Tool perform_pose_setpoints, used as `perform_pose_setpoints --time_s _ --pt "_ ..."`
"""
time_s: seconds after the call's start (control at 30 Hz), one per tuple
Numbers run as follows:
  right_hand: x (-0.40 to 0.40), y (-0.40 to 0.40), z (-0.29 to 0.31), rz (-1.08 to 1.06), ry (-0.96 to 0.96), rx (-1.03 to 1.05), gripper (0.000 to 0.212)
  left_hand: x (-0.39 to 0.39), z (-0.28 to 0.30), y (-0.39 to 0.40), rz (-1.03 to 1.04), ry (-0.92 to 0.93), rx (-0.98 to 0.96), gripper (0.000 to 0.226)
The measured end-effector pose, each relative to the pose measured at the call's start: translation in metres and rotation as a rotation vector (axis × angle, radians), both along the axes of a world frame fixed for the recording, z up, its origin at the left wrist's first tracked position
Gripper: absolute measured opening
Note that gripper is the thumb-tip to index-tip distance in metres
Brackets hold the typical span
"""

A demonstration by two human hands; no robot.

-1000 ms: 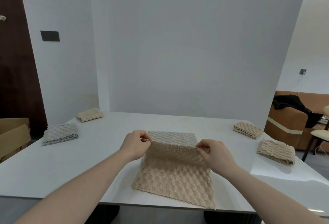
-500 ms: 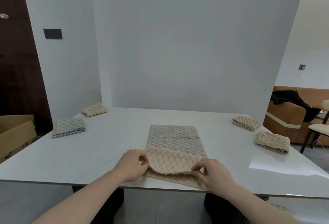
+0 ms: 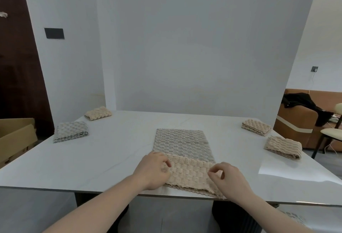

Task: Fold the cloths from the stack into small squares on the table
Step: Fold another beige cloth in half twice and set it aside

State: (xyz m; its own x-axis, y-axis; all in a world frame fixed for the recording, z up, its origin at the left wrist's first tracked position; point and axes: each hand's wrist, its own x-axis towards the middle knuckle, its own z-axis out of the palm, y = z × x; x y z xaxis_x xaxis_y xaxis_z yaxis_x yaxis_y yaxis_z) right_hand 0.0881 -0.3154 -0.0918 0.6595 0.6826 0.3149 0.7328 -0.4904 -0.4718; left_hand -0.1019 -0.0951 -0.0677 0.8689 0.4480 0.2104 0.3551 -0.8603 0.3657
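Observation:
A beige waffle cloth (image 3: 190, 173) lies folded in half at the near edge of the white table (image 3: 114, 155), on top of a flat grey cloth (image 3: 182, 144). My left hand (image 3: 152, 170) sits on the beige cloth's left side, with thumb and curled fingers pinching its edge. At the right side, my right hand (image 3: 228, 180) pinches the cloth between curled fingertips. The cloth's near corners are hidden under my hands.
Folded cloths sit around the table: a grey one (image 3: 71, 131) and a beige one (image 3: 98, 113) at the far left, two beige ones (image 3: 256, 129) (image 3: 283, 146) at the right. A cardboard box (image 3: 14, 140) stands left, a chair (image 3: 331, 134) right.
My hands brought the beige cloth's far edge toward me and down to the near edge, which folded it in half and uncovered the grey cloth beneath.

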Motion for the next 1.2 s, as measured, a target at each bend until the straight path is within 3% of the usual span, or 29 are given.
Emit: perform_pose_setpoints --time_s 0.03,0.2,0.3,0.83,1.03,1.2 --pt "0.006 0.001 -0.003 -0.054 0.022 -0.005 0.013 0.006 -0.001 -0.006 -0.030 0.015 -0.010 0.032" --pt "0.029 0.006 -0.023 -0.252 0.211 -0.108 0.071 0.036 -0.017 -0.031 -0.099 0.153 0.010 0.059" --pt "0.033 0.009 -0.029 -0.288 0.279 -0.109 0.080 0.049 -0.028 -0.039 -0.093 0.205 0.028 0.067" --pt "0.038 0.014 -0.022 -0.292 0.351 -0.135 0.044 0.065 -0.049 -0.046 -0.046 0.337 0.061 0.086" --pt "0.052 0.013 -0.032 -0.287 0.463 -0.031 0.029 0.048 -0.027 -0.002 0.091 0.118 0.027 0.071" --pt "0.053 0.013 -0.032 -0.317 0.516 0.146 0.017 0.018 -0.047 0.037 0.250 0.085 0.027 0.070"
